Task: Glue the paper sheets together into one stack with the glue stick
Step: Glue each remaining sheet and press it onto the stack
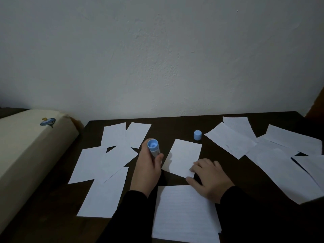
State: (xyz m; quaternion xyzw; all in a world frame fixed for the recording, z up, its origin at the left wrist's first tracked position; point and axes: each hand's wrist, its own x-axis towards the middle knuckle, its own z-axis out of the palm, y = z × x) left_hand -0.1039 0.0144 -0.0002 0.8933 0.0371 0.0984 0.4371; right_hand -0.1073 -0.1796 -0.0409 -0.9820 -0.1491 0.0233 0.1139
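My left hand grips a blue glue stick, uncapped, with its open end pointing up toward the camera. Just right of it a small white paper sheet lies on the dark table. My right hand rests flat on that sheet's near right corner, fingers spread. The glue stick's blue cap stands on the table behind the sheet. A larger lined sheet lies nearest me between my forearms.
Several loose white sheets overlap on the left of the table, and several more sheets spread over the right side. A cream cushion with a small blue emblem lies left of the table. A plain wall stands behind.
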